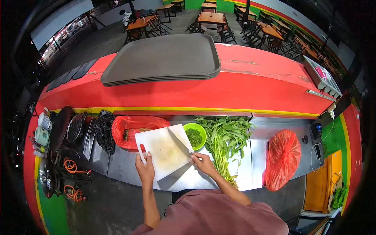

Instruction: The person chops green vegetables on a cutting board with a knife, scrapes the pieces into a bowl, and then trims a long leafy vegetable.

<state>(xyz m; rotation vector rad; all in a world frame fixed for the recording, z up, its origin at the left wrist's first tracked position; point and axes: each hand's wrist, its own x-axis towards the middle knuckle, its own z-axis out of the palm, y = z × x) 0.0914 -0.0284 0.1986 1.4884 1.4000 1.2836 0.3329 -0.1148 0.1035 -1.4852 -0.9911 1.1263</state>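
Note:
My left hand (145, 169) is closed round the handle of a white cutting board (166, 154), which is raised and tilted over the steel counter. In my right hand (203, 163) is a knife (179, 140), its blade lying across the board's right part. Stains mark the board's surface. Just right of the board stands a lime-green bowl (203, 135) of chopped greens (193, 137). Behind the board's left corner sits an open red plastic bag (125, 124) with some plant matter inside. A bunch of leafy greens (225, 139) lies right of my right hand, stems toward me.
A tied red plastic bag (284, 156) rests on the steel counter (256, 168) at right. Stacked dark trays (164, 56) top the red ledge (258, 92). A black plastic bag (105, 131), pans and orange hoses (72, 166) are at left. A white cable (322, 143) hangs at right.

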